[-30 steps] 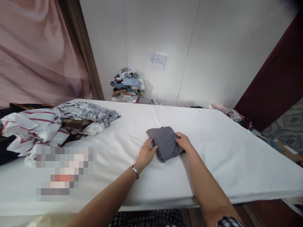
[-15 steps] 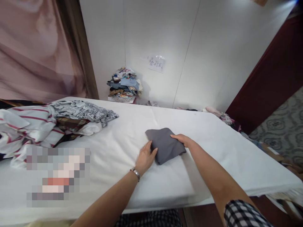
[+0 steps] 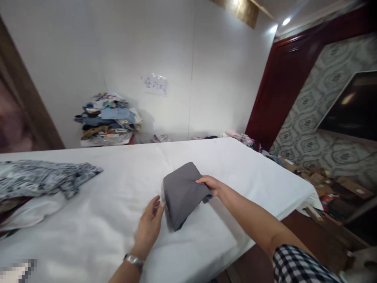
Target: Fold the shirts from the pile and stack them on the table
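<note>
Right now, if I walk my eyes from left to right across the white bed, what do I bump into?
Patterned black-and-white cloth → left hand → folded grey garment → right hand, gripping the garment's right edge → bare white bed sheet → cardboard boxes on the floor.

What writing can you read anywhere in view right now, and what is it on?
Paper sign taped to the white wall: a few handwritten characters, too blurred to read.
Clothes pile below it: printed patterns only, no legible text.
Folded grey garment, held by the right hand: no label visible.
</note>
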Motion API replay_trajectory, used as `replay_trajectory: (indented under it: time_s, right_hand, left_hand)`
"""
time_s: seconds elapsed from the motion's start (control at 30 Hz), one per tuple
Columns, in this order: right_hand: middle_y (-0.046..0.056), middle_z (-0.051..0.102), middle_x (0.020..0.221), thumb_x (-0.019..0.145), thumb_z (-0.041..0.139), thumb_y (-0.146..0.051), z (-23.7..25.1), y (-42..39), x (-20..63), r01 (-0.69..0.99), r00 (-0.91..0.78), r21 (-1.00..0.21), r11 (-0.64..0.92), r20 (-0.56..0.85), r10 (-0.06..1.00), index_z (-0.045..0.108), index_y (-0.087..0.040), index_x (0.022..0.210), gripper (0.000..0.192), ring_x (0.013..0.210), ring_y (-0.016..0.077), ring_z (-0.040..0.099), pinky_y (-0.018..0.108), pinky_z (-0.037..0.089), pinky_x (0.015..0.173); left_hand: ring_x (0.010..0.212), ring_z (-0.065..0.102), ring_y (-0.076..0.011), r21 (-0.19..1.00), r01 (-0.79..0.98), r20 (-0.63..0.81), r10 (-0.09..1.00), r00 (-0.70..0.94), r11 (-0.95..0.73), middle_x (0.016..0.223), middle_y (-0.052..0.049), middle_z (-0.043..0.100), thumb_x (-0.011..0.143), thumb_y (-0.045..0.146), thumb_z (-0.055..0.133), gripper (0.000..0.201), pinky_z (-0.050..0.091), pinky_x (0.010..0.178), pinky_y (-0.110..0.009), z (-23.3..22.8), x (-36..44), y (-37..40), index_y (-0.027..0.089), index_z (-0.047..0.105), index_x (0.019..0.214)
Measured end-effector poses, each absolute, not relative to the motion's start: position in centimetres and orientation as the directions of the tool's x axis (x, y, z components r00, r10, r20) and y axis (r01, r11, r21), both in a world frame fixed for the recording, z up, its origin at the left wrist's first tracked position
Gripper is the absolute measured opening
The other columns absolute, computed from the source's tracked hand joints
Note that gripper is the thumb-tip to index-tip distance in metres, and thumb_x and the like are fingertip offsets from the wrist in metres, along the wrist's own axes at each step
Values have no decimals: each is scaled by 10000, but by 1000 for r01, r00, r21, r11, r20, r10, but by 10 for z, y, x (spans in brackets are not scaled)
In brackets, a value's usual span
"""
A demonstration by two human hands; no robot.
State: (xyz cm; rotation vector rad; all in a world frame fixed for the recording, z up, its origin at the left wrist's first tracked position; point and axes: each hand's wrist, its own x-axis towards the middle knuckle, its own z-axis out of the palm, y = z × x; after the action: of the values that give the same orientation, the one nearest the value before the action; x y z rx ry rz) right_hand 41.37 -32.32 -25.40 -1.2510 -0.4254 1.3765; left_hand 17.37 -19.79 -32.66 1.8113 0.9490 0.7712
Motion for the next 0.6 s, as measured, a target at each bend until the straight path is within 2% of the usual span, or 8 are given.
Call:
replay_trajectory:
  time_s: [0.07,0.13,0.2,0.3,0.37,0.43,0.6]
  right_hand:
    - [57,734,787,776,576,-144,-245,-334,428,-502,345,-857,-120,-325,881,671,-131,953,201,670,158,683,269,572,716]
    - [72,736,831,770,589,-164,-232,-346,455,-476,486,-879,4,-259,835,663,-133,962,208,728,177,694,285,577,740]
    - [83,736,880,781,584,-201,-219,-359,491,-390,654,-914,110,-192,732,649,-147,979,215,797,209,700,320,586,754]
    - [85,728,1014,828,537,-254,-210,-375,554,-213,872,-952,221,-83,483,616,-178,1054,251,901,234,691,368,595,760]
    - [79,713,1081,858,516,-260,-215,-385,591,-163,952,-963,213,-97,289,585,-197,1120,278,919,222,685,374,596,757]
    - [94,700,1080,874,535,-262,-229,-395,617,-204,971,-968,146,-181,155,560,-202,1153,287,893,220,684,387,592,745]
    - [128,661,1034,832,673,-317,-274,-418,642,-346,938,-938,6,-346,31,514,-214,1159,378,795,233,675,457,585,702]
  left_hand:
    - [1110,657,-295,921,293,76,856,511,-256,1160,-120,712,769,607,507,637,513,996,-437,-325,173,-196,179,606,1231]
    - [1111,658,-308,914,329,40,860,509,-237,1120,-97,728,749,579,537,598,524,978,-439,-322,172,-198,204,625,1206]
    - [1094,667,-312,904,365,6,860,511,-223,1099,-75,736,746,542,553,541,537,957,-440,-319,172,-200,233,637,1183]
    - [1015,698,-296,888,409,-29,861,509,-211,1091,-42,737,757,524,544,482,544,946,-439,-315,174,-203,268,649,1152]
    - [978,709,-286,882,428,-47,864,501,-200,1067,-14,741,743,535,550,460,551,937,-429,-313,174,-203,292,660,1119]
    - [1004,702,-284,882,428,-53,863,502,-195,1051,7,744,726,540,564,435,548,945,-417,-312,175,-203,308,671,1078]
    - [1065,676,-289,875,428,-28,860,510,-225,1039,45,744,718,561,558,342,518,1000,-426,-308,176,-204,349,682,955]
